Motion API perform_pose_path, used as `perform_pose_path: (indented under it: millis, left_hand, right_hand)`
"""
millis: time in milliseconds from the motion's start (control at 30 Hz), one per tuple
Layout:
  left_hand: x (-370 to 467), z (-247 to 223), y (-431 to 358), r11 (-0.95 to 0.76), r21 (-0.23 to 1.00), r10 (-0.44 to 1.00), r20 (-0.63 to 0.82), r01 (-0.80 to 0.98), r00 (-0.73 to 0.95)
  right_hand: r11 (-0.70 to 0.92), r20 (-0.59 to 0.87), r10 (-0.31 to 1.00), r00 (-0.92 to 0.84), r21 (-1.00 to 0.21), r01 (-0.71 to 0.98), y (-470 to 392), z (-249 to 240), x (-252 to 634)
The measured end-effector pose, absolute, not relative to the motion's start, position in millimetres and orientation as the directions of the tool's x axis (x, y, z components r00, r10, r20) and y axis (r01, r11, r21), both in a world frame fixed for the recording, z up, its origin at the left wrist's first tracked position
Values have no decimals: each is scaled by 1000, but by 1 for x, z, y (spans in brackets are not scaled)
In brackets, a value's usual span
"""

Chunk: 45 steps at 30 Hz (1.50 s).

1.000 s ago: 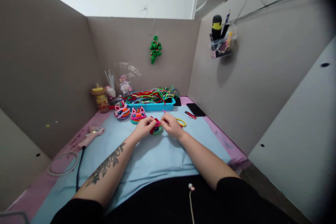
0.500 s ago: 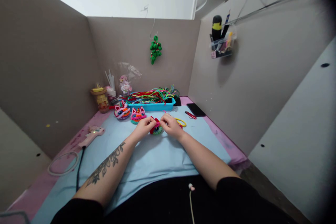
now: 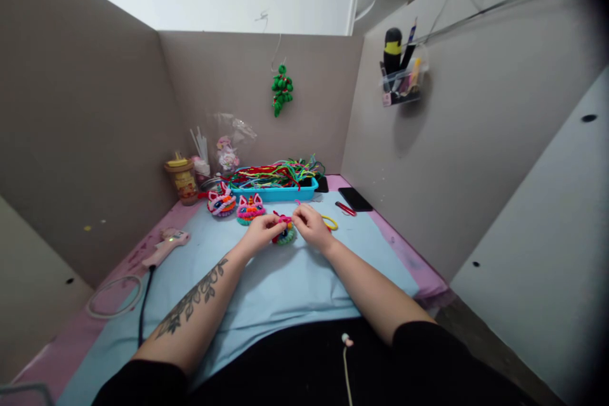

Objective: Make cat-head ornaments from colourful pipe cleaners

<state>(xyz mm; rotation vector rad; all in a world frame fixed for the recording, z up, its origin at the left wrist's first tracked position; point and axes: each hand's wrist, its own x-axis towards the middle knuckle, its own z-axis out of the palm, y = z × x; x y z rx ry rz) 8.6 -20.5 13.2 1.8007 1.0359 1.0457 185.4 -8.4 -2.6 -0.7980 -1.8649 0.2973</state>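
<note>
Between my two hands, on the pale blue cloth [image 3: 304,279], is a small fuzzy craft piece [image 3: 285,236] with a teal lower rim, a dark eye and pink and red on top. My left hand [image 3: 262,231] pinches the pink strip at its upper left. Closed at the upper right side is my right hand [image 3: 310,226], its fingertips at the pink strip's other end. Two similar finished-looking heads with pink ears, one pink and teal [image 3: 250,209] and one lilac and orange [image 3: 221,202], stand to the left behind.
Behind the hands is a blue tray [image 3: 273,194] of coloured fuzzy stems. A pink glue gun [image 3: 166,246] lies left. Yellow-handled scissors [image 3: 330,222], a red cutter [image 3: 346,209] and a black phone [image 3: 355,198] lie right. A lidded cup [image 3: 183,182] stands back left.
My left hand has shifted slightly and its fingertips now sit a little lower. More of the craft piece's eye and its pink top shows between my hands.
</note>
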Motion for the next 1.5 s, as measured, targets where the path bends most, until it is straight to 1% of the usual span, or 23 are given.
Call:
perform_pose_path:
  millis: [267, 433, 533, 733, 933, 1100, 1300, 1500]
  left_hand:
    - [8, 17, -23, -354, 913, 899, 271, 205, 344]
    - [9, 15, -23, -352, 901, 909, 265, 254, 321]
    - [9, 14, -22, -375, 880, 904, 279, 292, 323]
    - [6, 12, -18, -390, 867, 900, 287, 311, 329]
    - [6, 11, -18, -370, 882, 907, 277, 290, 316]
    - [6, 11, -16, -393, 873, 909, 322, 288, 265]
    - [6, 10, -15, -397, 886, 899, 323, 239, 295]
    - [6, 8, -14, -398, 879, 901, 321, 263, 290]
  right_hand:
    - [726, 697, 678, -233, -586, 361, -10, -1, 184]
    - [716, 688, 689, -229, -598, 359, -11, 0, 185]
    - [720, 686, 687, -241, -595, 357, -11, 0, 184]
    - [722, 675, 686, -270, -587, 366, -9, -3, 184]
    - [719, 676, 688, -262, -589, 368, -10, 0, 185]
    - [723, 679, 684, -269, -577, 381, -11, 1, 186]
    - [745, 687, 660, -302, -548, 381, -9, -2, 185]
    - [741, 684, 664, -303, -548, 388, -8, -3, 185]
